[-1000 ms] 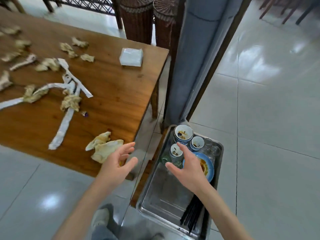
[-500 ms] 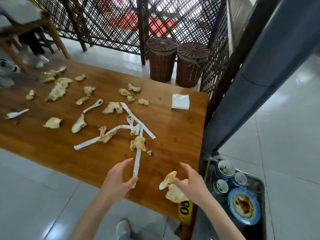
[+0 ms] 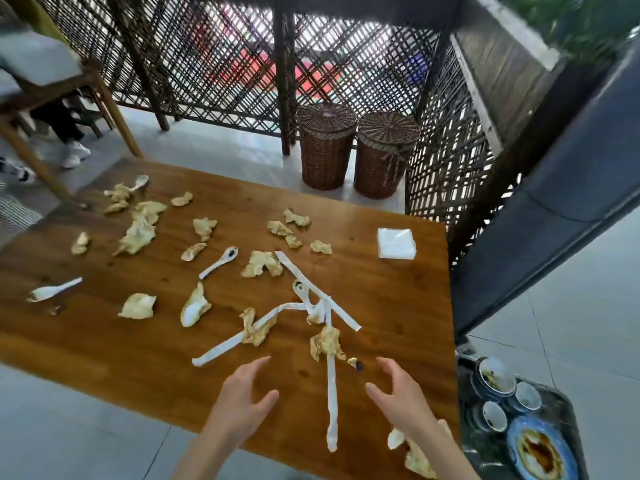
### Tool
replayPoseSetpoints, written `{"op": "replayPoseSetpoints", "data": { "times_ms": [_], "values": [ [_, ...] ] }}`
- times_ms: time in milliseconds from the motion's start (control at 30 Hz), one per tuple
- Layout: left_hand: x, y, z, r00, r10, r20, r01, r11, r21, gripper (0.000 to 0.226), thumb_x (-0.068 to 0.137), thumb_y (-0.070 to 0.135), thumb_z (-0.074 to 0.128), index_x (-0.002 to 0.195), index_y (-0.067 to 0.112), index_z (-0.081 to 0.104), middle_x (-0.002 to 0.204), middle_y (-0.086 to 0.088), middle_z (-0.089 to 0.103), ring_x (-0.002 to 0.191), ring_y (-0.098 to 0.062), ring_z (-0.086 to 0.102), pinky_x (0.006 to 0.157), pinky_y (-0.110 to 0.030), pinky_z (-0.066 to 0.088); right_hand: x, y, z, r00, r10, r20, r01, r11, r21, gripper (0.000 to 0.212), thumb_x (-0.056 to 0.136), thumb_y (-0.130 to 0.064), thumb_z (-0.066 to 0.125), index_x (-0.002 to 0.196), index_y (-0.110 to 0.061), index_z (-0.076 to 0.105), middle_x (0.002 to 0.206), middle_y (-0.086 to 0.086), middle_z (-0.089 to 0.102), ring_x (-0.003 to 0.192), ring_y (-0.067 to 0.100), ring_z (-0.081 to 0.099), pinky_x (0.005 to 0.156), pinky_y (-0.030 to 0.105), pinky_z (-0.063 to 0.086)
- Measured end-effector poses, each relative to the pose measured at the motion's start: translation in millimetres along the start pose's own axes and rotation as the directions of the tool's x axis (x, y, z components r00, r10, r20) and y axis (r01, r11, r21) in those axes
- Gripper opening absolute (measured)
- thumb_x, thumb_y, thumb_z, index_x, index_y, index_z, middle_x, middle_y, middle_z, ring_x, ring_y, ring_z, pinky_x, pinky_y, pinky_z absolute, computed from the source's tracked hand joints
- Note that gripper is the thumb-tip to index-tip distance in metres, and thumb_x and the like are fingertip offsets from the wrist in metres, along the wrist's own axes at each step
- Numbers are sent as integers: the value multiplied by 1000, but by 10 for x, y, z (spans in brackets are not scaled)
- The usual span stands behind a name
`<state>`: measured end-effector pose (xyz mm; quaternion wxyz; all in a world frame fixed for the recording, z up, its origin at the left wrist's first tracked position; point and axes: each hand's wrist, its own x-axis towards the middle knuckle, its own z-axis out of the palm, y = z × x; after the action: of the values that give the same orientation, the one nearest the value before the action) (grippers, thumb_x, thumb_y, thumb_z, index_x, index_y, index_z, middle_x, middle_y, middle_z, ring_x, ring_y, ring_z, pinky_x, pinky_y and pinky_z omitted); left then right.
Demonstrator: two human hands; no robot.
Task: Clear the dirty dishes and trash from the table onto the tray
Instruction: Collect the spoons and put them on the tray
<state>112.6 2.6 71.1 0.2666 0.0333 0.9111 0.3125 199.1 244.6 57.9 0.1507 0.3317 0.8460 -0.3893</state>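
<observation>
Two hands over the near bench (image 3: 104, 358) edge: left hand (image 3: 239, 407) and right hand (image 3: 403, 403) both spread wide, grip empty. Stained napkins (image 3: 325, 342) and paper strips (image 3: 331, 393) lie between them; tray (image 3: 568, 410) sits low at right. Risk: loose scraps slipping from a rushed grab onto the floor.

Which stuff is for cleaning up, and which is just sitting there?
For the job: crumpled napkins, white spoons, paper strips, tray holding dirty bowls.

Just there: wicker baskets, folded clean napkins, chair.
</observation>
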Motion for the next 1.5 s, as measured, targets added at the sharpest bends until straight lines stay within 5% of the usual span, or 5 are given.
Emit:
{"op": "replayPoseSetpoints", "data": {
  "times_ms": [533, 667, 867, 1167, 1500],
  "values": [
    [1376, -819, -1262, 996, 56, -64, -51, 996, 71, 50, 90, 34, 58, 137, 31, 42, 141, 4, 44, 129, -14, 40, 106, -30, 37, 974, -1284, 693, 999, -36, -17, 34, 997, -72, 51, 89, -36, 59, 135, -23, 44, 134, -2, 52, 121, 15, 50, 98, 29, 43],
    [1922, -1004, -1642, 991, 133, 26, -135, 973, 184, 49, 92, 35, 54, 139, 29, 41, 144, 3, 41, 131, -16, 38, 108, -30, 35, 1189, -1629, 937, 991, 41, -131, -54, 994, -100, 45, 91, -36, 54, 133, -22, 47, 133, -1, 53, 120, 19, 51, 99, 40, 44],
    [2476, -1199, -1971, 967, 175, 183, -225, 926, 303, 46, 92, 34, 55, 137, 33, 43, 143, 5, 41, 127, -15, 42, 102, -28, 43, 1356, -1895, 1222, 960, 205, -189, -221, 973, -68, 39, 96, -26, 45, 133, -15, 50, 131, 7, 53, 117, 24, 53, 88, 31, 44],
    [3018, -1096, -1924, 900, 271, 341, -398, 832, 387, 47, 94, 35, 48, 140, 30, 40, 149, 1, 31, 133, -21, 34, 106, -33, 39, 1518, -1952, 1328, 855, 348, -385, -404, 912, -73, 37, 97, -21, 37, 127, -12, 55, 134, 9, 51, 125, 27, 45, 103, 39, 41],
    [3338, -950, -1697, 871, 195, 450, -424, 761, 492, 43, 97, 36, 39, 138, 21, 46, 150, -8, 30, 133, -28, 34, 106, -40, 36, 1539, -1955, 1377, 801, 471, -371, -529, 846, -67, 39, 99, -29, 33, 114, -9, 63, 115, 7, 61, 111, 26, 52, 90, 42, 49]
  ]
}}
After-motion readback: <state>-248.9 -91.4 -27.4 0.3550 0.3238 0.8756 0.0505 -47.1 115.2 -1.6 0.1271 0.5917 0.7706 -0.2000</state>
